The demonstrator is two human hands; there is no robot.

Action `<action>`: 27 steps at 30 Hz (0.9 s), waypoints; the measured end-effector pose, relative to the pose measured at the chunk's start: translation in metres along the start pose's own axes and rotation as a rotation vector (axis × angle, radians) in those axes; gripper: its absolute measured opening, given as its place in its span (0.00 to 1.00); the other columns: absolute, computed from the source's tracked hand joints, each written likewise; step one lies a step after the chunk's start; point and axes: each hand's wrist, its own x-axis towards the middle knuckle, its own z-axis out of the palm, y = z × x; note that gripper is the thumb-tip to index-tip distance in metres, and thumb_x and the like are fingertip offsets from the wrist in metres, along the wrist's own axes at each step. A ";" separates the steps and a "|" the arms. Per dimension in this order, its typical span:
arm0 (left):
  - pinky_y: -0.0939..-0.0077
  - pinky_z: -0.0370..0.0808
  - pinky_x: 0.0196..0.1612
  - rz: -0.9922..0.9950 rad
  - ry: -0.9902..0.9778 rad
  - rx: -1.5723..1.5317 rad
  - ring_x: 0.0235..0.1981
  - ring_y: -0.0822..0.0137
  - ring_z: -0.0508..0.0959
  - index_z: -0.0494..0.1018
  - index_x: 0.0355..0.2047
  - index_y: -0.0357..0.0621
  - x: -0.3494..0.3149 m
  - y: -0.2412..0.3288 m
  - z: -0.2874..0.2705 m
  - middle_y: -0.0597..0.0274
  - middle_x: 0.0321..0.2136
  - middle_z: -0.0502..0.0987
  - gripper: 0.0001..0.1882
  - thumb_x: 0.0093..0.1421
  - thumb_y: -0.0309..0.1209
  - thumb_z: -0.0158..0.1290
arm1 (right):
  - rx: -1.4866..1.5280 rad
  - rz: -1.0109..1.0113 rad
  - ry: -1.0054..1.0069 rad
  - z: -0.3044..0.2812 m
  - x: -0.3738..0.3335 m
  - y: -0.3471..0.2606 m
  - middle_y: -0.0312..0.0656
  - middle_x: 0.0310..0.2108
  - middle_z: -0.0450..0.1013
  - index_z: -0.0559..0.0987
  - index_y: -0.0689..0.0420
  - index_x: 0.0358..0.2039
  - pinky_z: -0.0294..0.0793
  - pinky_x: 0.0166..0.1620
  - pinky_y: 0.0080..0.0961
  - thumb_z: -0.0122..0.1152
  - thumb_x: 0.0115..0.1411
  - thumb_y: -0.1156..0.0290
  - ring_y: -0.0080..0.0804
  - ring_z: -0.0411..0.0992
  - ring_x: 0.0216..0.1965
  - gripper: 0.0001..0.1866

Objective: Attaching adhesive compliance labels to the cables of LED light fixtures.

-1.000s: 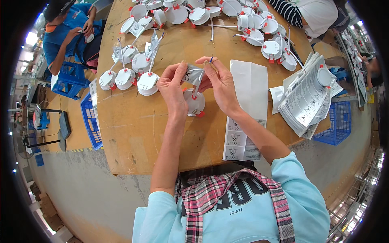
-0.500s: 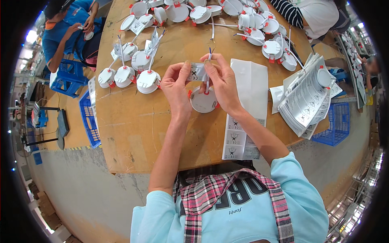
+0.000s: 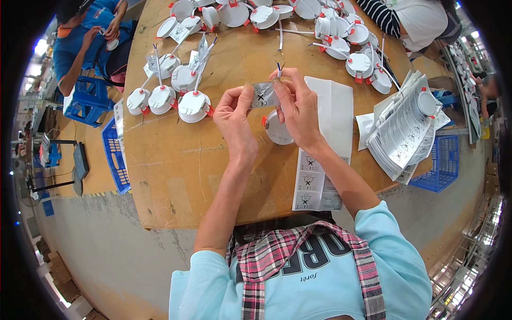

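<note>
A small silver printed label (image 3: 262, 97) is stretched between my two hands. My left hand (image 3: 236, 116) pinches its left end between thumb and fingers. My right hand (image 3: 300, 109) is closed around the white cable (image 3: 279, 73) of a round white downlight, beside the label's right end. Bare wire ends stick up above those fingers. The downlight (image 3: 279, 130), with a red-tipped clip, is below on the table, partly covered by my right hand. Whether the label touches the cable I cannot tell. A silver label sheet (image 3: 333, 104) lies under my right forearm, printed labels on its near part.
Several downlights with labelled cables (image 3: 184, 79) stand at left; more downlights (image 3: 358, 65) crowd the far side. A label stack (image 3: 397, 138) with a downlight on it lies right. Blue baskets (image 3: 445, 162) flank the brown table (image 3: 176, 176). Co-workers sit far left and far right.
The downlight has shifted slightly right, so my right hand now covers more of it. The label and the held cable have also moved slightly right.
</note>
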 end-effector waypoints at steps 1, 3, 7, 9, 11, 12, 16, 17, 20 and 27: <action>0.84 0.71 0.34 0.002 0.002 0.000 0.28 0.80 0.73 0.76 0.30 0.41 0.001 0.000 -0.001 0.68 0.26 0.77 0.05 0.59 0.29 0.56 | -0.020 -0.017 -0.003 0.000 0.000 0.000 0.35 0.12 0.63 0.69 0.59 0.39 0.55 0.15 0.20 0.48 0.66 0.67 0.18 0.58 0.11 0.08; 0.83 0.72 0.34 -0.079 -0.005 -0.055 0.29 0.79 0.75 0.76 0.28 0.41 0.003 -0.001 -0.004 0.67 0.27 0.77 0.06 0.60 0.30 0.54 | -0.040 -0.034 -0.008 -0.001 0.001 0.000 0.35 0.12 0.63 0.69 0.59 0.39 0.55 0.15 0.21 0.48 0.66 0.67 0.18 0.58 0.11 0.08; 0.79 0.73 0.36 -0.199 -0.153 -0.014 0.31 0.76 0.76 0.74 0.31 0.41 0.015 0.005 -0.015 0.65 0.29 0.77 0.13 0.63 0.38 0.49 | 0.030 0.038 -0.040 -0.006 0.004 0.001 0.35 0.14 0.66 0.69 0.59 0.41 0.56 0.15 0.20 0.47 0.66 0.68 0.17 0.59 0.11 0.09; 0.80 0.72 0.38 -0.199 -0.086 -0.048 0.31 0.75 0.76 0.72 0.36 0.36 0.015 0.011 -0.014 0.62 0.28 0.77 0.21 0.63 0.46 0.48 | 0.059 0.042 -0.059 -0.008 0.007 0.002 0.35 0.15 0.67 0.69 0.59 0.42 0.56 0.15 0.20 0.47 0.66 0.68 0.17 0.59 0.11 0.09; 0.77 0.72 0.39 -0.187 -0.111 -0.015 0.32 0.73 0.76 0.71 0.38 0.37 0.014 0.009 -0.013 0.63 0.29 0.77 0.24 0.64 0.49 0.43 | 0.096 0.089 -0.038 -0.008 0.007 -0.002 0.36 0.17 0.69 0.69 0.60 0.43 0.58 0.15 0.18 0.47 0.66 0.68 0.17 0.61 0.11 0.10; 0.74 0.73 0.40 -0.176 -0.140 0.020 0.33 0.72 0.77 0.70 0.40 0.38 0.014 0.007 -0.012 0.64 0.30 0.77 0.27 0.65 0.53 0.38 | 0.096 0.090 -0.042 -0.007 0.007 -0.001 0.36 0.17 0.69 0.69 0.60 0.43 0.58 0.15 0.18 0.47 0.66 0.68 0.17 0.61 0.11 0.10; 0.77 0.72 0.39 -0.146 -0.173 0.117 0.32 0.74 0.76 0.72 0.39 0.38 0.012 0.004 -0.007 0.65 0.30 0.77 0.21 0.65 0.46 0.44 | 0.080 0.079 -0.079 -0.006 0.005 0.003 0.37 0.18 0.71 0.69 0.64 0.42 0.60 0.15 0.17 0.48 0.65 0.67 0.17 0.62 0.11 0.12; 0.79 0.71 0.38 -0.117 -0.172 0.147 0.31 0.76 0.75 0.73 0.37 0.39 0.013 0.000 -0.010 0.67 0.29 0.77 0.17 0.63 0.42 0.48 | 0.091 0.084 -0.094 -0.004 0.004 0.002 0.38 0.19 0.71 0.69 0.65 0.41 0.61 0.15 0.17 0.48 0.65 0.67 0.17 0.62 0.11 0.13; 0.84 0.67 0.32 -0.069 -0.152 0.174 0.28 0.81 0.71 0.75 0.30 0.39 0.015 -0.001 -0.013 0.69 0.26 0.76 0.10 0.59 0.35 0.55 | 0.095 0.123 -0.087 -0.003 0.004 0.002 0.38 0.20 0.72 0.69 0.66 0.40 0.61 0.16 0.16 0.50 0.65 0.66 0.17 0.63 0.12 0.14; 0.87 0.64 0.29 0.023 -0.120 0.192 0.24 0.84 0.68 0.75 0.25 0.39 0.010 0.001 -0.007 0.71 0.22 0.75 0.10 0.58 0.33 0.57 | 0.105 0.184 -0.058 -0.006 0.006 0.003 0.39 0.20 0.73 0.71 0.66 0.36 0.62 0.16 0.17 0.51 0.64 0.65 0.18 0.65 0.12 0.14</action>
